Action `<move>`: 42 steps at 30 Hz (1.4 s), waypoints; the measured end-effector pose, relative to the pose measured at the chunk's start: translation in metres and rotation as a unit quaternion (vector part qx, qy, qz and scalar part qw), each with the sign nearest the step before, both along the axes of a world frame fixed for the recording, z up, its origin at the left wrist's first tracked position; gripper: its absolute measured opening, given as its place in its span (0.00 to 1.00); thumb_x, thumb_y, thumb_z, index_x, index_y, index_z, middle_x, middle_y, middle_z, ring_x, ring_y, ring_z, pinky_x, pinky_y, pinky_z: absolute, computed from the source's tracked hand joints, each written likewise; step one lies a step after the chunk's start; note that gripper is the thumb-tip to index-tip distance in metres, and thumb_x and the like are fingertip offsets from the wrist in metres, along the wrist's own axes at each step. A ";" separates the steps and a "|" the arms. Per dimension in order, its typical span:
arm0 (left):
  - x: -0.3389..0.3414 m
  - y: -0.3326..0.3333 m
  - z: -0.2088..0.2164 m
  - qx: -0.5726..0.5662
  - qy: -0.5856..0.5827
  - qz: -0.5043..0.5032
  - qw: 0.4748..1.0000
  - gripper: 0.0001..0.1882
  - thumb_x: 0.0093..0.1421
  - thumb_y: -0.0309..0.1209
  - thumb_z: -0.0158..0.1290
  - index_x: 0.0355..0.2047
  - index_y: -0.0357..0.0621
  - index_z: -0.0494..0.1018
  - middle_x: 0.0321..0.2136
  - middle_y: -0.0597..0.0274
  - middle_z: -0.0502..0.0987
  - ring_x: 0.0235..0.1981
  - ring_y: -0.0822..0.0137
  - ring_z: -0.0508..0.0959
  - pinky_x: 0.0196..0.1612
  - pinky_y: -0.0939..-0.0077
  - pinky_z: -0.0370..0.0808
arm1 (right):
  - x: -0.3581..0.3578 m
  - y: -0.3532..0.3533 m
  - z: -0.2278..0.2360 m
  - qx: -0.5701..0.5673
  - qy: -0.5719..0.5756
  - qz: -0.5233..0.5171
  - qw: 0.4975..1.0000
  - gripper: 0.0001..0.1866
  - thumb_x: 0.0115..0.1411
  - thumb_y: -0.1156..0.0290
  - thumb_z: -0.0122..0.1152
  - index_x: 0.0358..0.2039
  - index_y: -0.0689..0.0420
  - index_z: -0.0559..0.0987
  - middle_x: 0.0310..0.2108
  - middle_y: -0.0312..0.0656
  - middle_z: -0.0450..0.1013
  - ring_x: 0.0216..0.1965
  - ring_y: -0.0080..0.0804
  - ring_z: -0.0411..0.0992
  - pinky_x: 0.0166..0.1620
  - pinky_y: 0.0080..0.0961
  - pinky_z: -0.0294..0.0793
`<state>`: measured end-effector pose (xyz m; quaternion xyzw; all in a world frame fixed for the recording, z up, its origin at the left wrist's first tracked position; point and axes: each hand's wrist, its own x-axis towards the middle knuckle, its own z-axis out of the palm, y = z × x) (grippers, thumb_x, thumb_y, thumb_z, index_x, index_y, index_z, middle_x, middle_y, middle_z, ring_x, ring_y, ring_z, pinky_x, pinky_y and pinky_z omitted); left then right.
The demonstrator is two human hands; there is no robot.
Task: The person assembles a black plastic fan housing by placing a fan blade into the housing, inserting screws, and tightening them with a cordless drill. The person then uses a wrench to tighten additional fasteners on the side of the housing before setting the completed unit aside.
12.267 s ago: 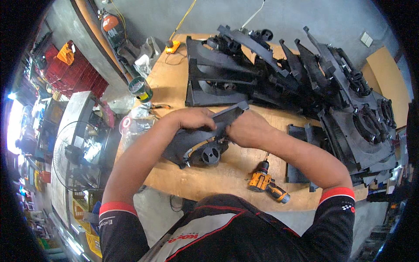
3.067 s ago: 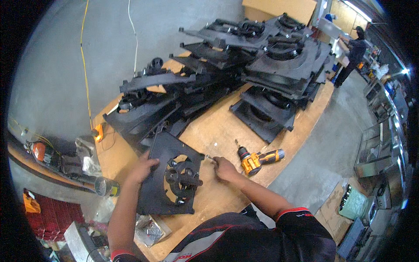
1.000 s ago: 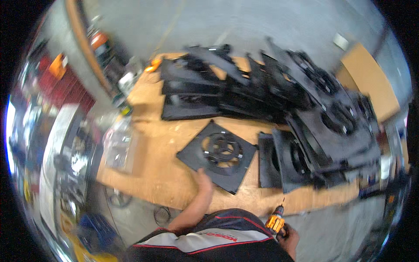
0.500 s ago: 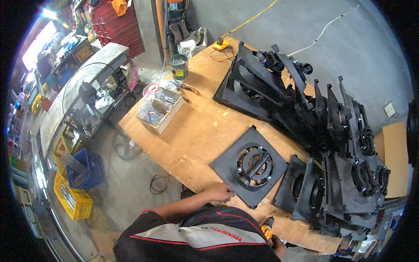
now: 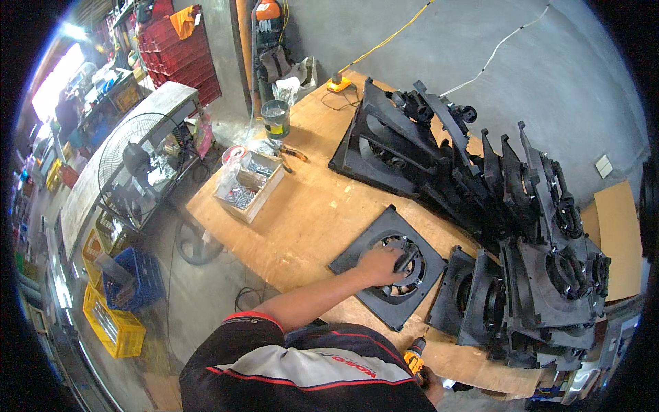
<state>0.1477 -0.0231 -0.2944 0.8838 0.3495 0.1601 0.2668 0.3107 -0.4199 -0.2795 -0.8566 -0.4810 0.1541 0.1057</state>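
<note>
On the table lies a square black plate (image 5: 371, 247) with a round ringed opening in its middle. A black bar (image 5: 406, 259) crosses that opening. My left hand (image 5: 382, 266) reaches over the plate with its fingers closed round the bar; the fingertips are partly hidden. Low at the table's near edge, my right hand (image 5: 432, 386) grips a yellow and black cordless drill (image 5: 414, 357), whose bit points away from me toward the plate's near corner. Much of the right hand is hidden by my shirt and the picture's lower edge.
Similar black plates (image 5: 480, 199) stand stacked along the right of the wooden table (image 5: 302, 220). At its left are a wooden box (image 5: 250, 189) of screws, pliers (image 5: 294, 154) and a bucket (image 5: 276, 120). A yellow charger (image 5: 338, 84) sits at the far edge; a fan (image 5: 137, 161) stands beyond.
My left hand has moved from the table's near edge up and right onto the plate's bar. My right hand still holds the drill. The view has shifted slightly.
</note>
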 end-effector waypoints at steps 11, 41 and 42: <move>0.014 -0.010 -0.026 -0.116 -0.065 0.099 0.986 0.40 0.51 0.37 0.60 0.64 0.50 0.57 0.32 0.40 0.80 0.35 0.40 0.80 0.40 0.48 0.77 | 0.001 0.008 -0.010 0.025 0.017 -0.001 1.000 0.30 0.40 0.64 0.73 0.48 0.51 0.79 0.37 0.46 0.80 0.36 0.49 0.77 0.41 0.43 0.76; -0.103 0.027 -0.056 -0.202 -0.075 0.218 0.952 0.34 0.55 0.43 0.60 0.59 0.40 0.66 0.37 0.43 0.81 0.40 0.50 0.82 0.44 0.61 0.77 | 0.027 -0.004 0.016 0.039 0.059 0.044 0.997 0.27 0.39 0.64 0.70 0.45 0.50 0.81 0.38 0.47 0.80 0.41 0.49 0.77 0.47 0.44 0.73; -0.118 0.023 -0.064 -0.218 -0.086 0.242 0.942 0.34 0.55 0.43 0.60 0.58 0.39 0.67 0.37 0.44 0.81 0.40 0.52 0.82 0.44 0.62 0.77 | 0.027 0.001 0.018 0.036 0.063 0.052 0.996 0.28 0.39 0.64 0.70 0.46 0.50 0.81 0.38 0.46 0.80 0.41 0.49 0.77 0.47 0.44 0.73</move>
